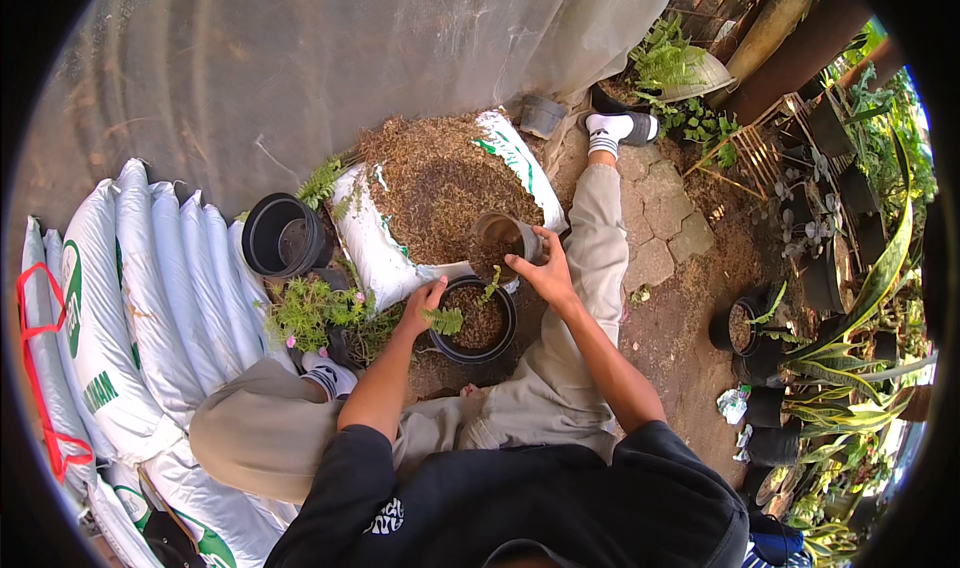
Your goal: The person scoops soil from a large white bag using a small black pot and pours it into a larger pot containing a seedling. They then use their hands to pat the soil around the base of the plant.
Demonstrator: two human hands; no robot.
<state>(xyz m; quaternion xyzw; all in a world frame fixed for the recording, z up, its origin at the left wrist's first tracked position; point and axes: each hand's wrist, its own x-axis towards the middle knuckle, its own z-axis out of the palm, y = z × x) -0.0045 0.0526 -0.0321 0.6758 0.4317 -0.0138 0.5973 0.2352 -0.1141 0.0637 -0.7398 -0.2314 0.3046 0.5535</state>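
My right hand (pixel 551 272) grips a clear plastic cup (pixel 501 244), thumb and fingers around its side. The cup is tilted, with some brown potting mix at its bottom. Directly below it, a black plastic pot (pixel 480 347) holds potting mix and a small fern (pixel 444 320). At the pot's left rim is my left hand (pixel 424 309), between the pot and the sack; whether its fingers grip the rim is unclear. An opened white sack (pixel 371 257) full of loose brown potting mix (pixel 442 185) lies just beyond both hands.
Stacked black pots (pixel 281 234) and a pink-flowered plant (pixel 311 313) stand left, beside several filled white sacks (pixel 161 283). Plastic sheeting (pixel 360 43) hangs behind. A small dark pot (pixel 541 116) sits near my right foot. Potted snake plants (pixel 840 388) line the right side.
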